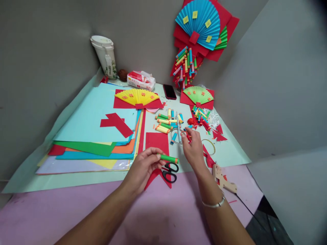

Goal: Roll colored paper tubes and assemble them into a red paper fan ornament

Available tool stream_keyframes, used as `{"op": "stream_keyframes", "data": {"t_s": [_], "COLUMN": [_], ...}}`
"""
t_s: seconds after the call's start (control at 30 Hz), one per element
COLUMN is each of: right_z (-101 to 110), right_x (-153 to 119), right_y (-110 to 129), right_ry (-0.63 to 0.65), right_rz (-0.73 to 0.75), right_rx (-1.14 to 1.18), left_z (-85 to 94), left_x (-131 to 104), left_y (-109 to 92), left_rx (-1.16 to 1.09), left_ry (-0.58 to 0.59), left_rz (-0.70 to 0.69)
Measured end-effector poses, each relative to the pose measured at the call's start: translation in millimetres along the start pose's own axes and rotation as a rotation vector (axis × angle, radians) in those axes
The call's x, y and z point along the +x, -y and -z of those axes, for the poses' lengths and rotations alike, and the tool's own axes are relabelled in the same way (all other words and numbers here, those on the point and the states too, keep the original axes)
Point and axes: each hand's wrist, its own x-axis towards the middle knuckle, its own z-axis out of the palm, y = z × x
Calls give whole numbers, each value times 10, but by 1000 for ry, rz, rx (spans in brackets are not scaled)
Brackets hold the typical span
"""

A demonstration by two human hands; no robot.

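Between thumb and fingers, my left hand (146, 166) holds a green paper roll (169, 159) with orange ends, pointing right. Just below the roll are black scissor handles (169, 177), lying over red paper. My right hand (192, 144) is over the mat, its thumb and index finger apart around a small gap, near a pale pen-like stick (178, 128) and a blue roll (174, 138). Whether its fingertips touch anything is unclear. Several coloured rolls (163, 121) lie beyond the hands. A red paper strip (157, 140) lies flat behind my left hand.
Stacked coloured paper (92, 115) covers the left side. A yellow fan (138, 97), tissue pack (141, 81), phone (169, 92) and cup (105, 58) stand or lie behind. On the right are a light green fan (198, 95), a ring (209, 147) and a glue gun (224, 180) with its cable.
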Motion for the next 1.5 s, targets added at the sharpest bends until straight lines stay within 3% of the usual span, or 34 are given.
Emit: {"op": "stream_keyframes", "data": {"t_s": [0.1, 0.2, 0.4, 0.57, 0.8, 0.93, 1.2, 1.33, 1.43, 1.5], "right_z": [234, 336, 108, 22, 117, 176, 315, 334, 444, 618], "right_x": [-316, -649, -987, -1076, -1175, -1214, -1296, -1349, -1400, -1415], "right_y": [124, 174, 218, 310, 435, 523, 601, 593, 468, 288], "right_ry": [118, 245, 345, 278, 249, 183, 202, 256, 247, 147], "right_rz": [-175, -343, -550, -562, -632, -656, -618, -616, -582, -529], "right_rx": [222, 440, 876, 1054, 1207, 1309, 1346, 1332, 1151, 882], "left_z": [7, -1, -77, -158, -219, -261, -378, -399, -392, -390], "left_x": [-2, -6, -54, -170, -384, -474, -528, -519, -491, -454], "left_y": [-12, -5, 74, 147, 261, 320, 506, 507, 418, 340], "left_rx": [-3, 3, 29, 51, 90, 84, 48, 5, -34, -35], "left_ry": [-9, -10, -10, -5, 74, 37, 53, 33, -6, -19], "left_rz": [-9, -18, -56, -97, -134, -185, -206, -216, -232, -239]}}
